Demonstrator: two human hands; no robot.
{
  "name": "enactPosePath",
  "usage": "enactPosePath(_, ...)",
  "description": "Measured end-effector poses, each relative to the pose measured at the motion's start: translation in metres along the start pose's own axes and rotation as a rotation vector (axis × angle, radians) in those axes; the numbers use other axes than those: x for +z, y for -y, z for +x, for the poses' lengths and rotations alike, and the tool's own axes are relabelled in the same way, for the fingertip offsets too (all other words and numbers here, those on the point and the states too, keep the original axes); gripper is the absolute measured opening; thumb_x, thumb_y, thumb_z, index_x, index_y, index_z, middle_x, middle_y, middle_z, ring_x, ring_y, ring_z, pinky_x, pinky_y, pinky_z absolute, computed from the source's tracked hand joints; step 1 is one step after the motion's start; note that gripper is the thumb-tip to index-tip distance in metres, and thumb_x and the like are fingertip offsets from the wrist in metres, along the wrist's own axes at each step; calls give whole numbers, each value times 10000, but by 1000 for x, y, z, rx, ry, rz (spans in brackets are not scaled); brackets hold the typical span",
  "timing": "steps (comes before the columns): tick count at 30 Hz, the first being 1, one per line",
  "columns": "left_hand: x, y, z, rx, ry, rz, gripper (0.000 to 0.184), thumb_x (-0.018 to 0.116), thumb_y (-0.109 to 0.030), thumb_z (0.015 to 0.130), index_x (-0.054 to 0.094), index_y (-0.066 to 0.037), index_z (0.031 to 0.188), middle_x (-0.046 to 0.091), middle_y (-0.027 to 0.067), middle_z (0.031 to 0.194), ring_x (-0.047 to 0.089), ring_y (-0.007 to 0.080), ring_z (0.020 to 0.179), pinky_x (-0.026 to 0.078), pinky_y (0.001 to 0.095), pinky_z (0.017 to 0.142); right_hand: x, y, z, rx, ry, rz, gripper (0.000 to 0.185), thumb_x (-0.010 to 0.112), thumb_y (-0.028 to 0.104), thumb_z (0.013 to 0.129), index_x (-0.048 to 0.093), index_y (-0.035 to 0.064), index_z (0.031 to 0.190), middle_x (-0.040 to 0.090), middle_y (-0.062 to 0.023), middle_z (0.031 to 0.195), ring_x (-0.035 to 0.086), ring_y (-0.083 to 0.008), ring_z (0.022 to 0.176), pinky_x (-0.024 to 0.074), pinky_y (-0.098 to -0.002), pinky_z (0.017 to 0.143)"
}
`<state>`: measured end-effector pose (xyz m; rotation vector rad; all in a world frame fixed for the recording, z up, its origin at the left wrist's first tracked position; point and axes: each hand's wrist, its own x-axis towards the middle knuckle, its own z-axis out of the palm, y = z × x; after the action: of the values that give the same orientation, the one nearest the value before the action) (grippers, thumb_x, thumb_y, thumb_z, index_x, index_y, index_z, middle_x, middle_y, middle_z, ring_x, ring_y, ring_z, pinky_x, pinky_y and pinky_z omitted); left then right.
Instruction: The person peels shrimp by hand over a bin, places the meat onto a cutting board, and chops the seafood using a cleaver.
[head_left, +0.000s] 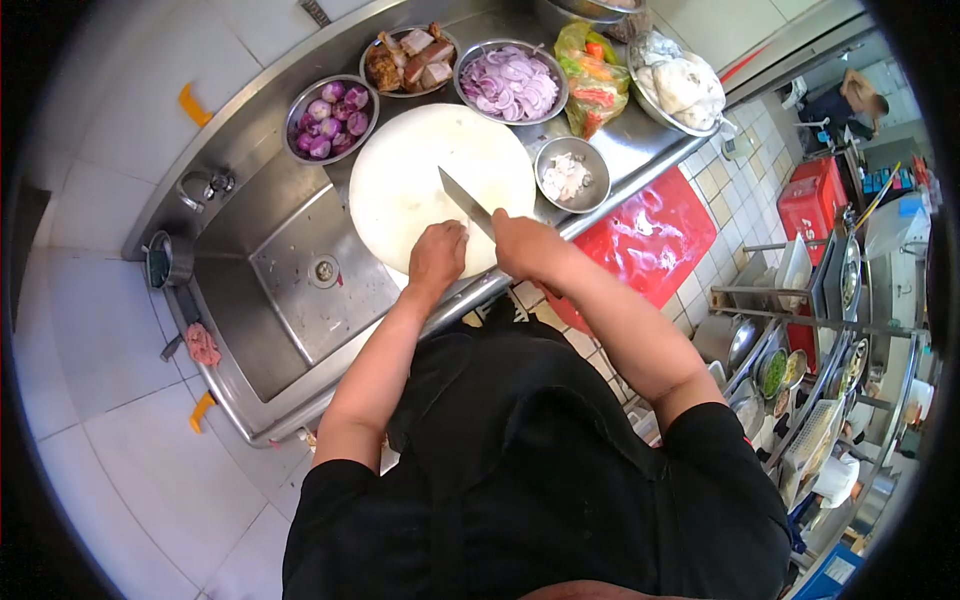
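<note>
My right hand (525, 246) is closed round the handle of a kitchen knife (466, 202). Its broad blade points away from me and to the left over a round white cutting board (430, 150). Beside the blade, my left hand (438, 254) rests on the near part of the board with its fingers curled together. Whatever lies under those fingertips is too small and hidden to name. Right of the board stands a small metal bowl (598, 186) with whitish chopped pieces (566, 177). Sliced purple onions (510, 82) fill a bowl beyond the board.
A bowl of whole peeled purple onions (331, 120) and a bowl of browned meat chunks (411, 58) stand at the back. A vegetable bag (592, 80) and a bowl with a white bag (680, 85) are right. The sink (290, 235) lies left; a red surface (650, 240) lies below the counter's right edge.
</note>
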<state>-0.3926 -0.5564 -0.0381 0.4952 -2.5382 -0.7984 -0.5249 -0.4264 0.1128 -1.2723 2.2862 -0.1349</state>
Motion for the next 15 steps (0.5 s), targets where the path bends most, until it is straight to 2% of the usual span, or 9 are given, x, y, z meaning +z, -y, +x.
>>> enactPosePath(2, -8, -7, 2, -89, -27, -32, 194, 723, -151, 937, 755, -41, 1094, 749, 144, 1123, 689, 336, 1063, 562, 436, 914, -46, 24, -13, 162, 351, 89, 276, 585, 52, 929, 516, -58, 1172, 739, -291, 929, 748, -456, 863, 591, -522, 777)
enactPosePath(3, -7, -6, 3, -95, 0, -29, 202, 722, -146, 937, 746, -46, 1112, 751, 143, 1113, 690, 333, 1064, 565, 430, 906, -24, 13, -16, 160, 311, 78, 323, 610, 59, 918, 509, -61, 1201, 738, -294, 942, 748, -458, 872, 591, -516, 798)
enactPosePath(4, -5, -2, 3, -102, 2, -36, 202, 722, -146, 937, 746, -46, 1112, 751, 143, 1113, 690, 333, 1064, 565, 430, 906, 6, 2, -26, 106, 158, 45, 329, 606, 61, 924, 504, -61, 1212, 734, -307, 955, 747, -459, 890, 589, -525, 814)
enactPosePath(8, 3, 8, 1, -37, 8, -39, 183, 724, -142, 936, 745, -46, 1090, 752, 146, 1100, 691, 339, 1046, 566, 433, 903, 56, -17, -30, 160, 94, 79, 326, 596, 46, 920, 501, -64, 1211, 725, -327, 963, 743, -468, 906, 584, -540, 826)
enactPosePath(10, 3, 6, -1, -11, 23, -39, 179, 726, -141, 935, 743, -45, 1086, 752, 147, 1095, 691, 340, 1038, 566, 434, 903, 44, -15, -15, 162, 61, 86, 320, 591, 37, 916, 505, -65, 1207, 722, -336, 970, 743, -468, 907, 584, -541, 825)
enactPosePath(12, 4, 4, 3, -24, -70, -57, 114, 700, -132, 937, 720, -33, 990, 737, 134, 1023, 678, 337, 1008, 556, 454, 888, 7, -6, 10, 55, 70, 18, 317, 578, 21, 908, 513, -82, 1201, 726, -329, 938, 749, -455, 848, 598, -513, 779)
enactPosePath(13, 3, 2, 3, -17, -67, -58, 114, 700, -132, 937, 720, -33, 990, 737, 134, 1023, 678, 337, 1008, 556, 454, 888, -14, 8, 2, 61, 66, 21, 317, 578, 21, 908, 513, -82, 1201, 726, -329, 938, 749, -455, 848, 598, -513, 779)
enactPosePath(15, 0, -1, 2, -103, -32, -86, 110, 690, -127, 943, 699, -28, 990, 726, 138, 1007, 672, 346, 997, 554, 462, 881, -56, 36, -10, 218, 368, 127, 308, 578, 8, 899, 527, -97, 1185, 731, -320, 920, 756, -436, 816, 605, -492, 751)
